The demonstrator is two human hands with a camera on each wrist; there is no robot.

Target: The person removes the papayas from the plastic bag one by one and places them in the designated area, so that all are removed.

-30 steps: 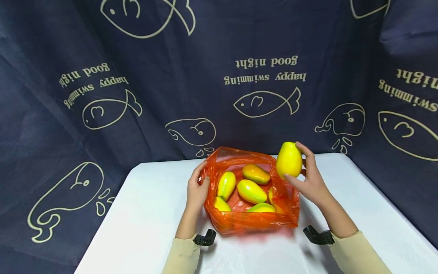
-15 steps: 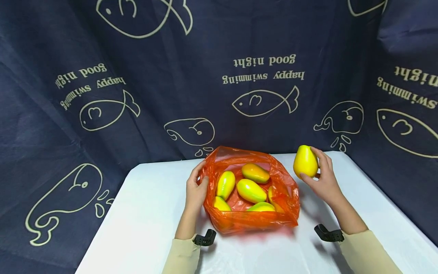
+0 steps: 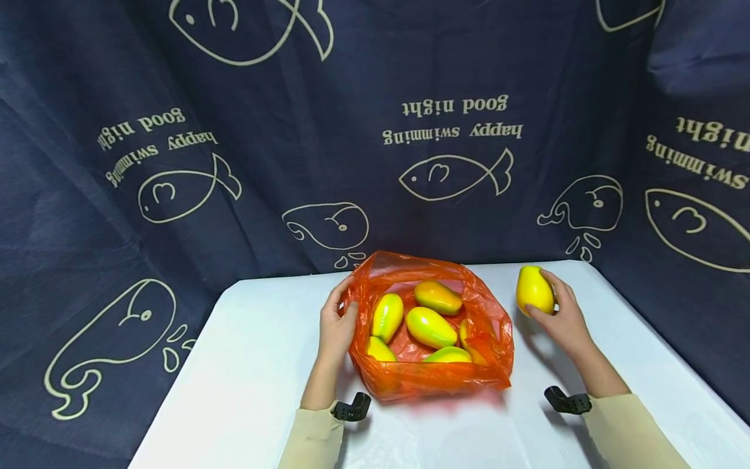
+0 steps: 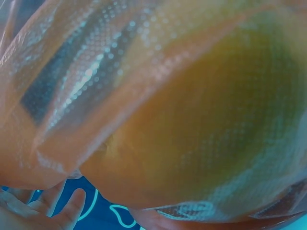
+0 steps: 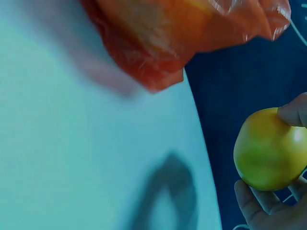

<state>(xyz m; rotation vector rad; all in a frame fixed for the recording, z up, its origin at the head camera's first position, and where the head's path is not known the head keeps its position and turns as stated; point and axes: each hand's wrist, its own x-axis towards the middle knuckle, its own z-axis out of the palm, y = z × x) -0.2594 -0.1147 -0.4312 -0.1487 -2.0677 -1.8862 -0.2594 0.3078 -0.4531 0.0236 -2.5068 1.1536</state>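
A red plastic bag (image 3: pixel 433 376) stands with its mouth wide on the table, holding several mangoes, among them a yellow one (image 3: pixel 430 327) and an orange-tinged one (image 3: pixel 438 298). My left hand (image 3: pixel 336 329) holds the bag's left edge; parts of its fingers are hidden by plastic. In the left wrist view, the translucent bag (image 4: pixel 124 110) covers a mango close up. To the right of the bag, my right hand (image 3: pixel 565 322) grips another yellow mango (image 3: pixel 534 291) between thumb and fingers. The right wrist view shows this mango (image 5: pixel 268 151) with the thumb on top and fingers underneath.
A white table (image 3: pixel 252 384) carries the bag. Behind and at both sides hangs a dark blue curtain (image 3: pixel 328 130) with fish and whale drawings. Black wrist straps (image 3: pixel 568 400) sit on both forearms.
My right hand has carried the mango rightward from over the bag's right edge, then lowered it toward the table. The left hand and the bag stay nearly where they were.
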